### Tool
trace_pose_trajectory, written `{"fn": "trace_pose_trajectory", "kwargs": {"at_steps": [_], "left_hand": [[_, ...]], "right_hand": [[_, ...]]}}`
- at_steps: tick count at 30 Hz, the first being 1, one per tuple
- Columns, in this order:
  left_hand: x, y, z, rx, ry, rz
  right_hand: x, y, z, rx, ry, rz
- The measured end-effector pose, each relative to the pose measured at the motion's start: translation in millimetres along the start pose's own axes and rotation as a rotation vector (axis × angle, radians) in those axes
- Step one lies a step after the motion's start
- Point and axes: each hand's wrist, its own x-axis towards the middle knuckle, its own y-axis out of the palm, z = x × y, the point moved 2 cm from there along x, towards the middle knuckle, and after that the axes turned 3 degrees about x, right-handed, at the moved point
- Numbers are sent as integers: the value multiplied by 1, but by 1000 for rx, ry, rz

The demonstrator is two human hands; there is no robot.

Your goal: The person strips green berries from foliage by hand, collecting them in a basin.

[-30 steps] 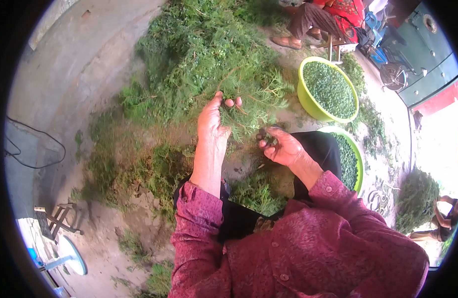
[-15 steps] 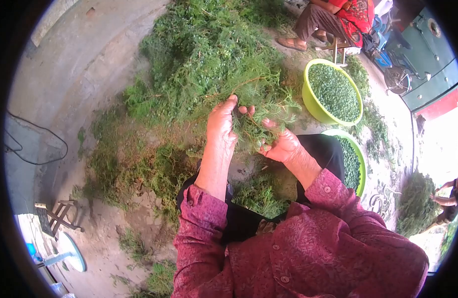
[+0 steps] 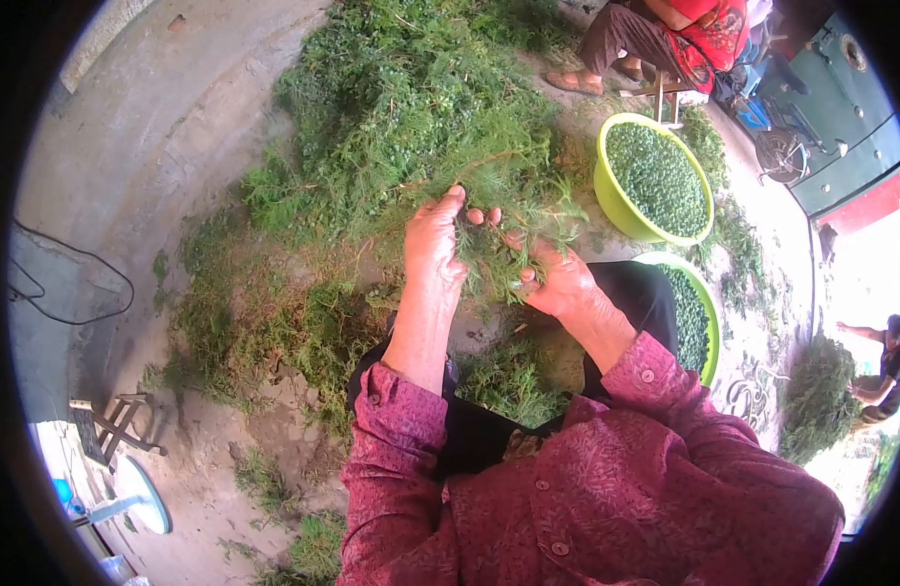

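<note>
A feathery green conifer branch [image 3: 497, 256] is held up in front of my knees. My left hand [image 3: 433, 242] is closed around its stem, thumb on top. On the other side my right hand [image 3: 564, 280] has its fingers bent into the foliage; what lies between the fingertips is too small to make out. Just beyond, a large heap of cut green branches [image 3: 411, 107] covers the ground. To the right stand a yellow-green basin [image 3: 606, 200] filled with small green pieces and a second, lighter green basin [image 3: 710, 337], partly hidden behind my knee.
Stripped-looking sprigs [image 3: 313, 337] litter the ground at left. A small wooden folding stool [image 3: 118, 430] stands lower left, near a black cable [image 3: 118, 303]. A seated person in red [image 3: 704, 39] is at upper right; another person [image 3: 889, 376] handles a branch pile [image 3: 819, 400] at far right.
My right hand has shifted slightly right and its fingers have curled further into the branch. My left hand stays put. The far-right person has changed posture beside the pile.
</note>
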Motion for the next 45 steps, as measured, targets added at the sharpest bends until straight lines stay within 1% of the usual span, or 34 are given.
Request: {"fn": "trace_pose_trajectory", "kwargs": {"at_steps": [2,3,4,5,6,7,8,9,10,11,12,13,14,16,20,22,24,26,27,29,33,35,36,38,39,41,42,44,45], "left_hand": [[0,-2,5,22,-22,14],[1,-2,6,44,-43,29],[-1,1,2,43,-43,29],[-4,2,-8,44,22,-54],[-5,0,-17,44,84,-138],[8,-5,-23,-70,166,-142],[12,-9,-18,-70,163,-141],[15,-13,-13,-112,132,-120],[14,-14,-11,-155,102,-101],[13,-14,-8,-81,74,-81],[12,-14,-7,-79,74,-82],[11,-13,-6,-89,58,-65],[11,-12,-5,-100,42,-46],[14,-15,-4,-115,27,-31],[16,-14,-2,-191,10,-24],[19,-17,-1,-200,0,-2],[22,-18,1,-208,-13,23],[21,-16,1,-194,-27,35],[19,-14,0,-194,-27,36],[13,-10,-2,-139,-57,8],[20,-17,0,-141,-59,51],[21,-17,0,-163,-85,103],[21,-16,1,-162,-86,106],[13,-6,-1,-140,-76,37],[13,-6,-1,-139,-76,40],[15,-10,-1,-107,-66,-55],[20,-15,-2,-105,-66,-52],[26,-22,-12,-231,11,3],[23,-21,-13,-170,-4,-33]], "right_hand": [[-8,-3,0,13,-41,-181],[-11,-6,0,12,-42,-182],[-14,-9,-1,-38,-34,-55],[-19,-10,-2,-88,-26,73],[-27,-14,-3,-87,-24,69],[-39,-15,-5,-59,23,40],[-46,-16,-4,-32,66,15],[-44,-27,-4,5,103,49],[-46,-23,-3,6,103,47],[-47,-16,0,34,118,-41],[-46,-12,2,63,132,-127],[-42,-14,2,25,137,-67],[-36,-18,1,28,135,-66],[-26,-25,2,-103,131,14],[-12,-28,2,-77,132,-26],[-9,-28,2,24,129,-121],[-7,-25,-1,7,123,-122],[-7,-9,-3,-25,108,-51],[-5,-9,-3,-26,107,-51],[-4,-9,-4,-64,157,89],[-8,-8,-1,-24,141,114],[-13,-3,1,50,185,64],[-15,0,2,50,182,63],[-16,3,2,100,179,-25],[-16,2,3,100,176,-23],[-17,-5,8,36,56,19],[-19,-12,12,37,53,20],[-34,-33,28,47,60,83],[-45,-43,39,105,2,-7]]}}
